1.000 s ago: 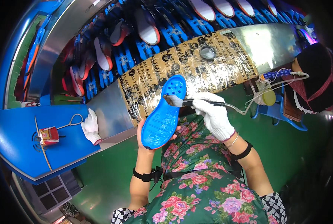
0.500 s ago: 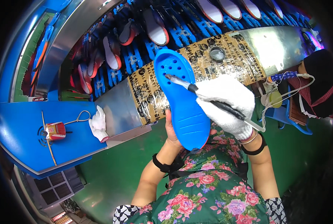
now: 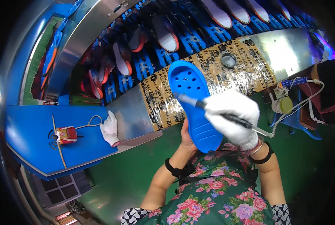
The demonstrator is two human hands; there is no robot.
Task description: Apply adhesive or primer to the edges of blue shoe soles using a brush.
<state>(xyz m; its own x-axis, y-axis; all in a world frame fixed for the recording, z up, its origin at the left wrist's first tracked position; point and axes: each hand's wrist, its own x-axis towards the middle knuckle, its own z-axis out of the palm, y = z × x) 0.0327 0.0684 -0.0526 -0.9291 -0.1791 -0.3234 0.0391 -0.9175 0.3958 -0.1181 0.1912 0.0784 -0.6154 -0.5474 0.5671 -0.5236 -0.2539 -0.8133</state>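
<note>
A blue shoe sole (image 3: 199, 122) is held up in front of me, tilted, with several round holes in its far end and grooves in its near part. My left hand (image 3: 187, 135), bare, is closed around its near left side; most of the fingers are hidden beneath it. In a white knitted glove, my right hand (image 3: 233, 116) grips a slim dark-handled brush (image 3: 192, 100) with a thin hose at its rear. The brush's blurred tip lies at the sole's left edge, just below the holes; whether it touches cannot be made out.
Beyond the sole runs a metal ledge covered with printed brown tape (image 3: 212, 71), bearing a small round cup (image 3: 228, 60). Behind it, shoe uppers (image 3: 167, 37) sit on blue racks. A blue table (image 3: 28, 131) at left carries a red carton (image 3: 67, 135) and a white glove (image 3: 109, 129).
The brush tip has moved from among the holes down to the sole's left edge. The whole view has shifted, so the surroundings sit further right and lower.
</note>
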